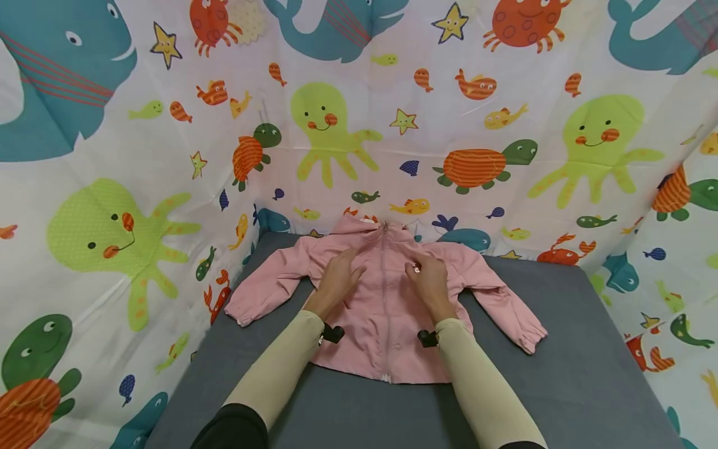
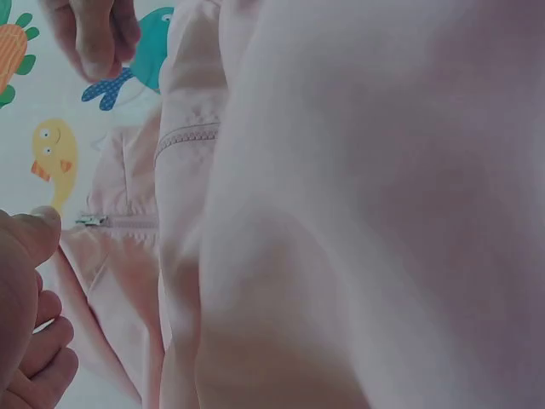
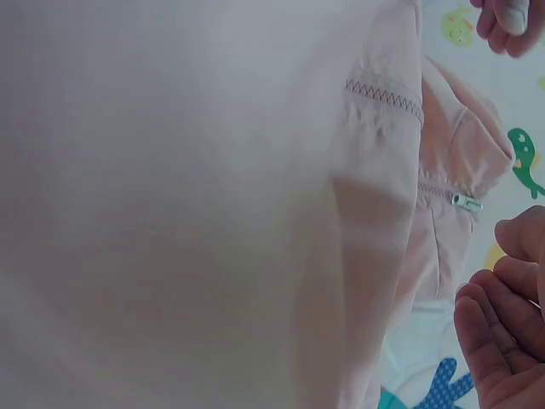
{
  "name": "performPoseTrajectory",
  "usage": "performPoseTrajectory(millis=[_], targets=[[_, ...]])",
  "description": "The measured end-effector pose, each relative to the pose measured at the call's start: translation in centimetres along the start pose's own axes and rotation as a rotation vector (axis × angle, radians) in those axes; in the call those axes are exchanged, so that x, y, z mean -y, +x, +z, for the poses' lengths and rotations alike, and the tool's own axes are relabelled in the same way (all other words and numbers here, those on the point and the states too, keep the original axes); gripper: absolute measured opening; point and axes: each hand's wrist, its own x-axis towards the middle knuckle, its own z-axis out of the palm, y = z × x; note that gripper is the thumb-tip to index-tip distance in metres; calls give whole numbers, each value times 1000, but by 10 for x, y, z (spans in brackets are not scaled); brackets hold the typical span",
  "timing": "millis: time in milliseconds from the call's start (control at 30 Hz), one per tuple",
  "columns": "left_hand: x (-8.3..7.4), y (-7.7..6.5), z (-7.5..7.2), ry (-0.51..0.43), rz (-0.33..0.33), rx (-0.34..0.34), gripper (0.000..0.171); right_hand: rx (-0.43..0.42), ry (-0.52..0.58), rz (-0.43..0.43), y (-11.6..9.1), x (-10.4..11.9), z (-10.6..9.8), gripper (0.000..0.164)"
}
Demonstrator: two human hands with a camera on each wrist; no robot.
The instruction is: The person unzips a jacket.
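Note:
A pink zip-front jacket [image 1: 364,330] lies spread out, front up, both sleeves reaching out to the sides. Its zipper runs closed down the middle, and the metal zipper pull [image 2: 90,220] shows near the collar in both wrist views. My left hand [image 1: 338,282] is over the left chest of the jacket, thumb and fingers apart with nothing between them. Over the other chest side, my right hand [image 1: 430,284] has its fingers loosely bent and holds nothing. Blurred pink cloth [image 3: 170,213] fills much of each wrist view.
The jacket lies on a grey table [image 1: 561,386], its collar close to the back edge. White curtains [image 1: 359,206] printed with sea animals hang behind and along both sides. A dark wrist camera [image 1: 333,334] sits on each forearm.

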Motion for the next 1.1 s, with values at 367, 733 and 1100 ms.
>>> performPoseTrajectory(millis=[367,733,1100], targets=[[-4,22,19,-8,12,18,55,54,-8,47,14,6,11,35],[-6,52,30,17,77,5,59,36,-14,10,20,5,21,31],[-5,81,32,159,39,73,63,31,-15,-22,20,8,28,22]])
